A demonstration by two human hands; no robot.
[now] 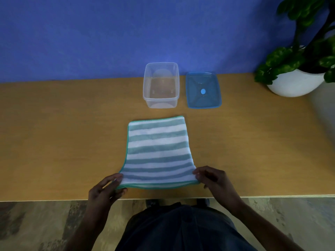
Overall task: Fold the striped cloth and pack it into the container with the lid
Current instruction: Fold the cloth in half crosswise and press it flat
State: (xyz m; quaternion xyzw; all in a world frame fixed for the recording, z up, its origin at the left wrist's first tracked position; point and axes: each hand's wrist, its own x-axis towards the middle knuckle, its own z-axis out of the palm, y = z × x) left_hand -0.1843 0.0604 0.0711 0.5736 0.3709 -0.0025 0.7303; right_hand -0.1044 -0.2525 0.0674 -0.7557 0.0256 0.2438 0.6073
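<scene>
Fingers of the left hand [107,189] and right hand [211,177] pinch the striped cloth's [157,151] near corners; beyond them stand the clear container [161,86] and blue lid [203,90], no writing legible.

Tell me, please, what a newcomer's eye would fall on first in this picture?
The striped cloth, spread on the wooden table, with the left hand and right hand pinching its near corners. Beyond it stand the clear container, open and empty, and the blue lid flat at its right.
</scene>
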